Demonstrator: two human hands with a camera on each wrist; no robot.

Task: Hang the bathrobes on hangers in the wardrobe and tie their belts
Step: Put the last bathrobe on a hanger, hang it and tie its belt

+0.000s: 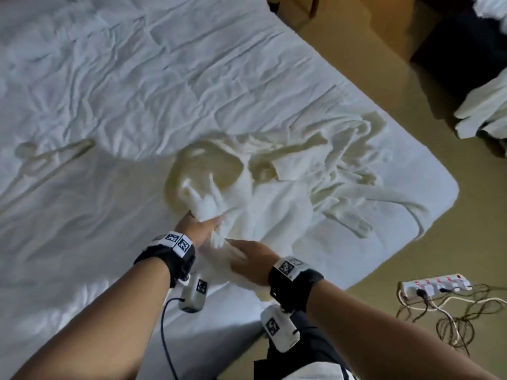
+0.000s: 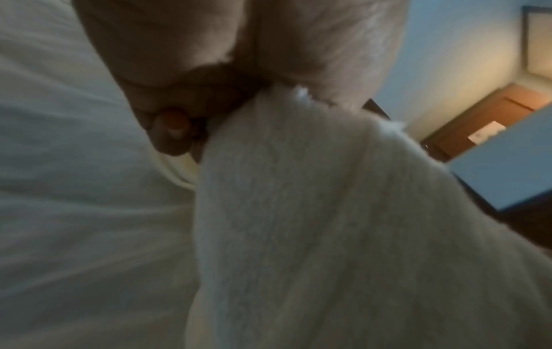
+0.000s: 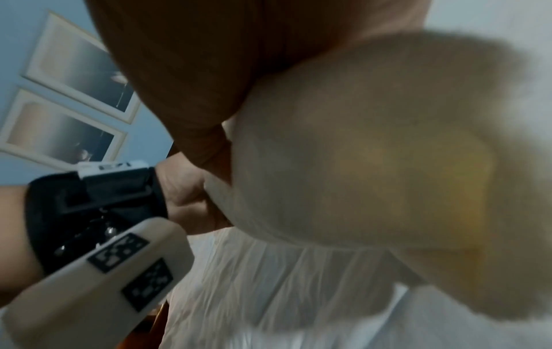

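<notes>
A white terry bathrobe [image 1: 290, 187] lies crumpled on the bed near its right corner. My left hand [image 1: 201, 227] grips a bunched fold of it, with fabric sticking up past the fingers. In the left wrist view the thumb [image 2: 170, 128] presses against the bathrobe [image 2: 313, 212]. Just to the right, my right hand [image 1: 248, 259] holds another fold of the same robe, near the bed's front edge. The right wrist view shows bathrobe fabric [image 3: 373, 153] bunched against the palm. A pale belt-like strip [image 1: 52, 156] lies looped on the sheet at the left.
The bed's wrinkled white sheet [image 1: 137, 78] fills most of the view. A power strip [image 1: 436, 285] with tangled cables lies on the tan floor at the right. More white fabric [image 1: 485, 108] hangs or lies at the far right. Wooden furniture [image 1: 299, 9] stands beyond the bed.
</notes>
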